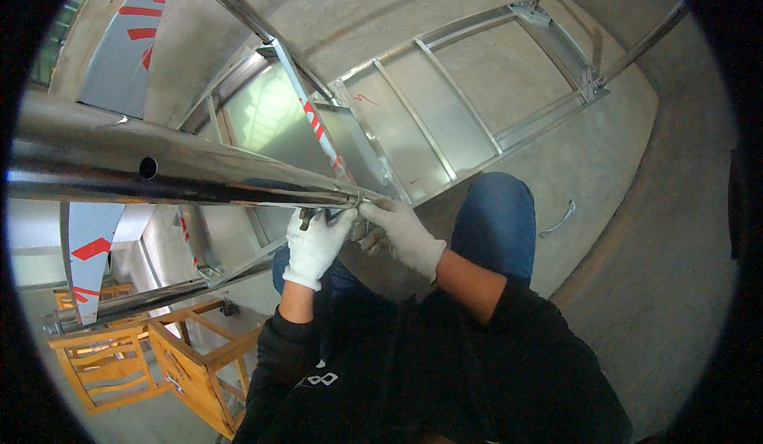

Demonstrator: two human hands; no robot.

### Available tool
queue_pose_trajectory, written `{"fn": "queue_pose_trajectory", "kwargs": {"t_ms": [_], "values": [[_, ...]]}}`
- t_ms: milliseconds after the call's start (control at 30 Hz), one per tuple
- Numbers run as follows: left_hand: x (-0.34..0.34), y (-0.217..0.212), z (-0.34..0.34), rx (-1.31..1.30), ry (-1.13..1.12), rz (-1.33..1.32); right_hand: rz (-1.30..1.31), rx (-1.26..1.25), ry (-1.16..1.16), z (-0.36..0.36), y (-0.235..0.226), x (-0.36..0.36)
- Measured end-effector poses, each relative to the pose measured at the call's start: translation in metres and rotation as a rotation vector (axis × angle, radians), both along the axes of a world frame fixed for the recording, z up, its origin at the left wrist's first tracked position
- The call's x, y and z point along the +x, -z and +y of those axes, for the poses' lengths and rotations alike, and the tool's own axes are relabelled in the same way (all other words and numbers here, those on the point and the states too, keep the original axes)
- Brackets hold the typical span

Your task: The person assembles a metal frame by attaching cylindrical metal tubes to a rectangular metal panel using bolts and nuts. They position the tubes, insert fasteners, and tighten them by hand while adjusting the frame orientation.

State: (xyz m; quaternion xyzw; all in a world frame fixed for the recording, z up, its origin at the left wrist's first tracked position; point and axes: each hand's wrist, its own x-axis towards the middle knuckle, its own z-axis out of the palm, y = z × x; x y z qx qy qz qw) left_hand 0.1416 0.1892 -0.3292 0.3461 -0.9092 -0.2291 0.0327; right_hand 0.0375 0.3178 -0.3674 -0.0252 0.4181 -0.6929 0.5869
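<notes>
A long, shiny round metal tube runs from the left edge to the middle of the view, with a round hole in its side. Both my hands wear white gloves and meet at its far end. My left hand is closed just below the tube, around a small dark metal piece whose kind I cannot make out. From the right, my right hand pinches the tube's end by a thin ring-like edge. Its lower fingers are in shadow and partly hidden.
Beyond my hands a metal frame with sheet panels lies on the concrete floor, with metal legs rising from it. A wooden chair stands at the lower left. Red-marked film covers some metal parts. A small curved handle lies right of my knee.
</notes>
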Motion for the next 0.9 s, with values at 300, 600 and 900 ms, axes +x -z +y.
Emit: {"fn": "queue_pose_trajectory", "kwargs": {"t_ms": [300,600,900], "values": [[0.002,0.001,-0.004,-0.003,0.007,-0.081,-0.087,-0.030,-0.010,-0.002,-0.002,-0.001],[0.000,-0.006,0.000,0.003,0.036,-0.055,0.190,0.015,0.007,-0.004,0.008,0.007],[0.002,-0.001,-0.003,-0.013,0.029,-0.072,1.198,-0.021,0.200,-0.013,0.062,0.011]]}}
